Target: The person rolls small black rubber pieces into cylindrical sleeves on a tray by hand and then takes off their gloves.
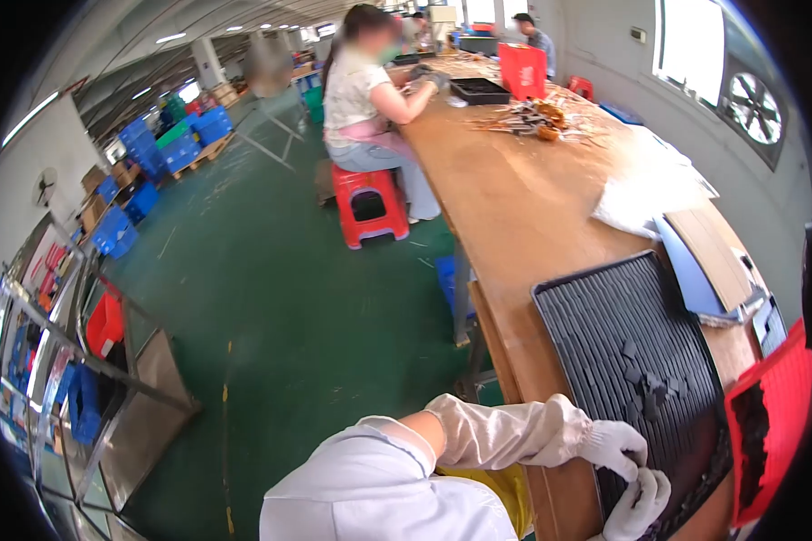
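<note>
My left hand (615,447), in a white glove with a beige sleeve above it, is closed with its fingertips pinched together over the near part of a black ribbed tray (595,311). Just below, my right hand (639,507), gloved in white too, has its fingers curled and meets the left fingertips. Whatever lies between the fingers is too small or hidden to make out. Several small black pieces (651,389) lie in a loose heap on the tray's ribs. More dark bits (708,478) gather along the tray's near right edge.
A red bin (771,424) with black material stands right of the tray. Beyond the tray are cardboard (711,257) and a white plastic bag (636,203). Farther along the wooden table (505,216), a co-worker (361,99) sits on a red stool (370,212). Metal racks (72,379) stand at left.
</note>
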Available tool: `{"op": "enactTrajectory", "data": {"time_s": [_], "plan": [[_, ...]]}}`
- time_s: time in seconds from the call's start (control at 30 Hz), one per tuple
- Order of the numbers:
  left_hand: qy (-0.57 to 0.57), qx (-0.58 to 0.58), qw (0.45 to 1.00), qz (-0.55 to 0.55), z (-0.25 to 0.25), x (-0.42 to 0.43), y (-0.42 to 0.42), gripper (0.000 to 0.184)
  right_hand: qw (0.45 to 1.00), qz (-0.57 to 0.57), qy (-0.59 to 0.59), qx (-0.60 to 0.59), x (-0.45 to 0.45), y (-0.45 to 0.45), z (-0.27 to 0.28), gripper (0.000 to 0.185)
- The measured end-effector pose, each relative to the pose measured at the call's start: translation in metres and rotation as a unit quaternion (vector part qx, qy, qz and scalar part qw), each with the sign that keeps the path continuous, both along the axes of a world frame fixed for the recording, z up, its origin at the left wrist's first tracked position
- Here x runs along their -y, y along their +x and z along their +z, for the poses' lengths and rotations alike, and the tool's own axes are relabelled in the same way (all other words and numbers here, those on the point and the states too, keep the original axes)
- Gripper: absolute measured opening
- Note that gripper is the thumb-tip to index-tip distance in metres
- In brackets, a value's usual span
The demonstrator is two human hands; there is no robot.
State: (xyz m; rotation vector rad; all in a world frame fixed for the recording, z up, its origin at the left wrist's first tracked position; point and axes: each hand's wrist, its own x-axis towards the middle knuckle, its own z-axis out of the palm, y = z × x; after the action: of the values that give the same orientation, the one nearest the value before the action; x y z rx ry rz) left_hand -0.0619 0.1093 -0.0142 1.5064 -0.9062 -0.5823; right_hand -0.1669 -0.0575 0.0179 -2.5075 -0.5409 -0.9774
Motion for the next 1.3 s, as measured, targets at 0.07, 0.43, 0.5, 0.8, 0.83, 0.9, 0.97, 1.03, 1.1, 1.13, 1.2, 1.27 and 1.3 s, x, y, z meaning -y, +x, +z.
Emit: {"op": "enactTrajectory", "data": {"time_s": [0.07,0.43,0.5,0.8,0.83,0.9,0.97,1.03,1.1,1.13,1.2,1.27,1.3], "plan": [[0.002,-0.065,0.998,0.005,0.008,-0.003,-0.001,0.031,0.998,-0.032,0.021,0.042,0.001,-0.002,-0.016,0.016],[-0.015,-0.049,0.999,0.000,0.010,-0.004,0.000,0.034,0.884,-0.006,0.444,-0.148,0.014,-0.005,-0.050,0.023],[0.040,-0.104,0.994,0.006,0.025,-0.010,-0.001,0.034,0.937,-0.032,0.325,-0.125,0.010,-0.007,-0.038,0.029],[0.035,-0.057,0.996,-0.053,0.017,-0.006,0.003,0.038,0.984,-0.051,0.162,-0.062,0.007,-0.004,-0.029,0.028],[0.027,-0.034,0.998,-0.048,0.015,-0.005,0.003,0.038,0.985,-0.055,0.152,-0.061,0.008,-0.005,-0.030,0.029],[0.030,-0.028,0.998,-0.047,0.016,-0.005,0.001,0.038,0.987,-0.065,0.135,-0.053,0.008,-0.005,-0.030,0.032],[0.056,0.005,0.998,-0.027,0.014,-0.004,-0.001,0.038,0.991,-0.071,0.104,-0.036,0.005,-0.005,-0.026,0.032],[0.049,0.028,0.998,-0.024,0.010,-0.002,0.000,0.038,0.995,-0.072,0.071,-0.026,0.003,-0.005,-0.022,0.032],[0.020,0.034,0.999,-0.022,0.009,-0.002,0.000,0.037,0.993,-0.066,0.091,-0.027,0.004,-0.003,-0.025,0.031],[0.010,0.035,0.999,-0.012,0.008,-0.003,-0.001,0.036,0.992,-0.062,0.110,-0.028,0.005,-0.004,-0.026,0.031],[0.026,-0.038,0.999,-0.016,0.028,-0.008,-0.002,0.035,0.963,-0.063,0.245,-0.091,0.001,-0.006,-0.024,0.025],[0.008,-0.099,0.995,-0.015,0.017,-0.003,-0.002,0.034,0.904,-0.059,0.401,-0.136,-0.006,-0.010,-0.019,0.026],[0.022,-0.121,0.992,-0.007,0.019,-0.002,-0.003,0.034,0.896,-0.047,0.422,-0.127,-0.002,-0.010,-0.021,0.026]]}}
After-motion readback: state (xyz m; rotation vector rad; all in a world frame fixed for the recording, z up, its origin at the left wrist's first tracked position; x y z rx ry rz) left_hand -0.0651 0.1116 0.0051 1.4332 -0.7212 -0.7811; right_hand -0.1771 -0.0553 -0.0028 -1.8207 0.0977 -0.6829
